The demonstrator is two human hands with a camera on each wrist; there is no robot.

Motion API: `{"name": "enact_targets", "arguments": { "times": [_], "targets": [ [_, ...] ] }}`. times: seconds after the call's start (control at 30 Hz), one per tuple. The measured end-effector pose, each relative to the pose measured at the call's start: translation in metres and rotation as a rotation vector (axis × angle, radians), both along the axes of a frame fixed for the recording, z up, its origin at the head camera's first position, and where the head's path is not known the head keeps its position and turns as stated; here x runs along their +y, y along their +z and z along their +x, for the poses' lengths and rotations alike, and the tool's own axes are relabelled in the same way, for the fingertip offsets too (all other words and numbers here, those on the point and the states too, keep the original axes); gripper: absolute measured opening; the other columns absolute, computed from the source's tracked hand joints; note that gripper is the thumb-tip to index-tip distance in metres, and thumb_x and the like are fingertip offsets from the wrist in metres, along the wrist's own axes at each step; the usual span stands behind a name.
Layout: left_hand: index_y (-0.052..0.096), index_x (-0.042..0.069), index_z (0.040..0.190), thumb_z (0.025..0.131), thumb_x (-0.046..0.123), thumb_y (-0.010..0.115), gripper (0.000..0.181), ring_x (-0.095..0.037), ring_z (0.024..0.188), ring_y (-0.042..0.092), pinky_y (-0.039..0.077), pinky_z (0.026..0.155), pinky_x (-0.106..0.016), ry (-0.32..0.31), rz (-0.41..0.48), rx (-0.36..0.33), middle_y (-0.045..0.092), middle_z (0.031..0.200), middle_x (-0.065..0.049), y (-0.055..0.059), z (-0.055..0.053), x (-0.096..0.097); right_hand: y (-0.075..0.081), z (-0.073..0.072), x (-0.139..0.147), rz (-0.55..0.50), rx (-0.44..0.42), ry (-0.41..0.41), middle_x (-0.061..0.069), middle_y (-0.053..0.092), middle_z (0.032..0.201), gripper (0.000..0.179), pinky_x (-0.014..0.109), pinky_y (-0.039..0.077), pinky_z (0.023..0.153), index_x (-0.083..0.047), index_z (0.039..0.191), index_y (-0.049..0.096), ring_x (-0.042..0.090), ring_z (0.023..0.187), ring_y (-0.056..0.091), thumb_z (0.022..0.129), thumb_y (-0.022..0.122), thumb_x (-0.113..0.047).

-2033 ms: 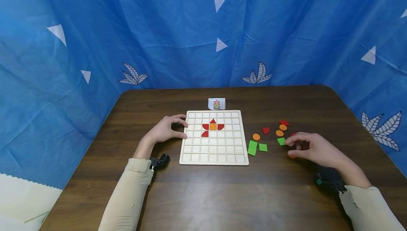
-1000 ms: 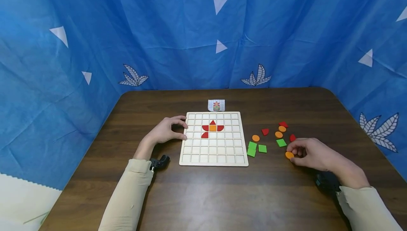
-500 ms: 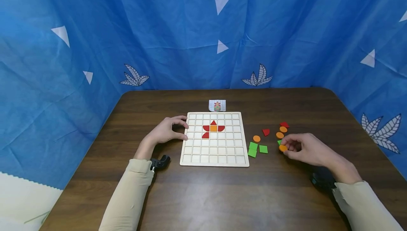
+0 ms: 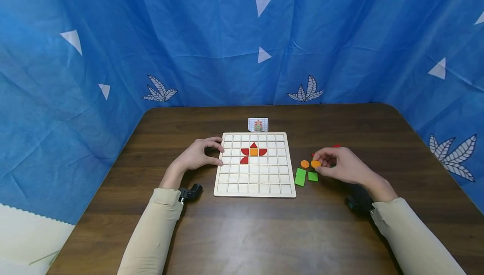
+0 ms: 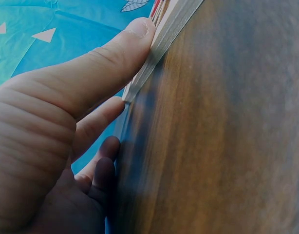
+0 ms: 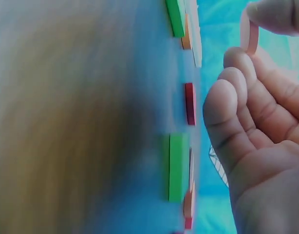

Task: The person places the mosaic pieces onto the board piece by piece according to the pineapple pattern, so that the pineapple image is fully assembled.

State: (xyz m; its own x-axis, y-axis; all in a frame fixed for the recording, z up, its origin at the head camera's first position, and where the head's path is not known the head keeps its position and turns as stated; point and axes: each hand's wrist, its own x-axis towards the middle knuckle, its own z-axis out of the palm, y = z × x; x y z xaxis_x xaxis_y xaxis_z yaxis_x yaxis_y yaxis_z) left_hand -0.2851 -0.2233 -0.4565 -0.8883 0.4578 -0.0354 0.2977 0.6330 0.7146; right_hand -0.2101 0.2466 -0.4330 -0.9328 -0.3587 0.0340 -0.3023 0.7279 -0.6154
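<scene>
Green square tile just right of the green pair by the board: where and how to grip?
I'd pinch the flat green square tile by its near and far edges, coming from above and the right. It lies flat, so only its edges offer a pinch; the green square pair sits off its left. The right hand pinches an orange disc just beyond it.

Grid board (image 4: 243,178) is cream. Right of it, square tiles (image 4: 313,176) are green, discs (image 4: 304,164) orange. Behind it, curtain (image 4: 211,35) is blue, printed with white triangles and leaves.
</scene>
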Motion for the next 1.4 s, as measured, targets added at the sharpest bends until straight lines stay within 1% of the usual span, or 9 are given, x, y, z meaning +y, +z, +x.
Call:
{"name": "enact_targets", "arguments": {
  "times": [0.17,0.4,0.6,0.73,0.87,1.0,1.13,1.3,1.4],
  "targets": [
    [0.075,0.022,0.108,0.079,0.028,0.092,0.034,-0.029,0.148,0.043,0.034,0.123,-0.05,-0.007,0.002,0.001,0.053,0.154,-0.004,0.001,0.0,0.001,0.004,-0.01,-0.017,-0.057,-0.027,-0.004,0.003,0.066,0.089,0.022,0.023,0.051,0.066,-0.011,0.106,0.072,0.02,0.08,0.057,0.086,0.081,-0.015],
    [0.075,0.023,0.108,0.078,0.028,0.092,0.034,-0.028,0.148,0.043,0.035,0.123,-0.049,-0.003,-0.004,0.005,0.054,0.153,-0.003,-0.001,-0.001,0.0,0.012,-0.024,-0.053,-0.142,-0.043,-0.009,0.006,0.066,0.089,0.019,0.025,0.051,0.065,-0.008,0.106,0.073,0.023,0.08,0.058,0.088,0.079,-0.014],
    [0.075,0.022,0.109,0.078,0.028,0.092,0.035,-0.029,0.148,0.043,0.034,0.123,-0.05,-0.011,0.0,0.006,0.054,0.154,-0.004,0.0,-0.001,0.001,0.016,-0.034,-0.083,-0.168,-0.049,-0.043,0.006,0.066,0.091,0.022,0.027,0.05,0.069,-0.009,0.106,0.073,0.023,0.083,0.058,0.086,0.08,-0.016],
    [0.075,0.022,0.108,0.078,0.028,0.092,0.035,-0.028,0.148,0.043,0.035,0.123,-0.049,-0.009,-0.006,0.008,0.053,0.154,-0.004,-0.001,-0.002,0.001,0.016,-0.04,-0.102,-0.156,-0.051,-0.042,0.005,0.067,0.09,0.021,0.03,0.05,0.073,-0.01,0.104,0.074,0.023,0.085,0.057,0.085,0.081,-0.018],
    [0.075,0.022,0.108,0.078,0.028,0.092,0.035,-0.029,0.148,0.043,0.034,0.123,-0.05,-0.006,-0.003,0.009,0.053,0.154,-0.004,-0.001,-0.003,0.0,0.015,-0.046,-0.121,-0.134,-0.068,-0.025,0.004,0.067,0.085,0.018,0.032,0.049,0.073,-0.011,0.1,0.074,0.022,0.082,0.057,0.086,0.082,-0.02],
    [0.075,0.022,0.108,0.078,0.028,0.092,0.035,-0.028,0.148,0.042,0.033,0.123,-0.051,-0.008,-0.003,0.004,0.053,0.154,-0.004,0.0,-0.003,-0.001,0.012,-0.05,-0.137,-0.135,-0.086,0.007,0.003,0.066,0.082,0.016,0.031,0.049,0.07,-0.012,0.097,0.074,0.021,0.078,0.058,0.085,0.083,-0.019],
    [0.075,0.022,0.108,0.078,0.028,0.092,0.035,-0.028,0.148,0.043,0.033,0.123,-0.05,-0.007,0.0,0.004,0.053,0.154,-0.003,0.0,-0.002,-0.001,0.008,-0.051,-0.15,-0.127,-0.092,0.051,0.002,0.066,0.08,0.016,0.031,0.05,0.069,-0.012,0.096,0.073,0.019,0.076,0.058,0.084,0.082,-0.019],
    [0.075,0.021,0.108,0.078,0.027,0.092,0.035,-0.027,0.148,0.043,0.034,0.123,-0.048,-0.015,0.01,0.016,0.054,0.153,-0.003,0.0,-0.002,0.0,0.001,-0.051,-0.16,-0.057,-0.066,0.086,-0.001,0.066,0.078,0.017,0.03,0.05,0.072,-0.011,0.096,0.072,0.015,0.074,0.059,0.085,0.081,-0.019],
    [0.075,0.02,0.107,0.078,0.026,0.092,0.035,-0.027,0.148,0.043,0.034,0.123,-0.048,-0.016,0.013,0.015,0.054,0.152,-0.003,0.0,-0.002,-0.001,-0.002,-0.05,-0.163,-0.022,-0.035,0.112,-0.002,0.065,0.077,0.015,0.029,0.05,0.074,-0.01,0.095,0.071,0.013,0.074,0.059,0.085,0.08,-0.017]
  ]
}}
